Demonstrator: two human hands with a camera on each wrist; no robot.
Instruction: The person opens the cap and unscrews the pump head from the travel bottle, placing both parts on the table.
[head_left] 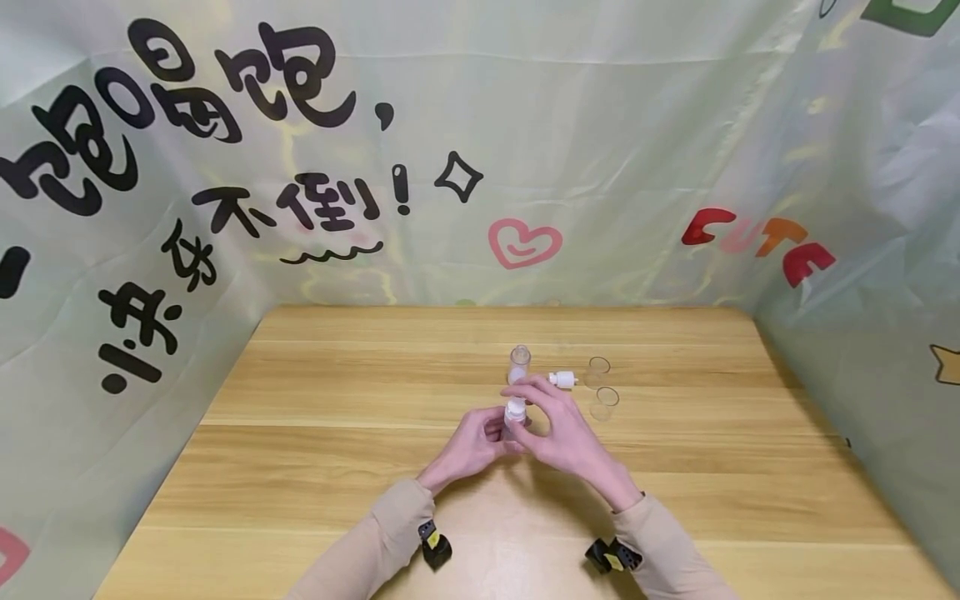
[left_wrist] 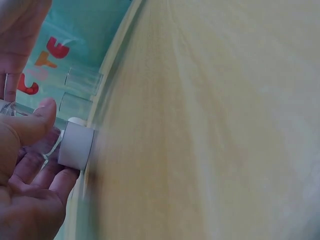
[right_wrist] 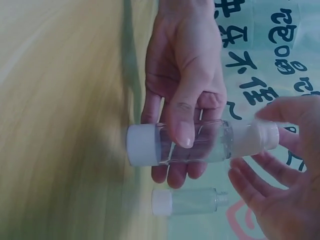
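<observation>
My left hand [head_left: 480,442] grips a clear bottle [right_wrist: 200,142] with a white base [right_wrist: 142,145], its thumb across the side and fingers behind. At the bottle's other end sits a white pump top [right_wrist: 250,137], pointing up in the head view. Around that top curl the thumb and fingers of my right hand [head_left: 558,425]. A second clear bottle [head_left: 519,364] with a white base stands just beyond the hands. Beside it a loose white pump [head_left: 562,380] lies on its side.
Two clear, open-rimmed covers, a far one [head_left: 598,367] and a nearer one [head_left: 606,400], stand right of the loose pump. The wooden table [head_left: 337,392] meets printed cloth walls [head_left: 615,150] at the back and sides.
</observation>
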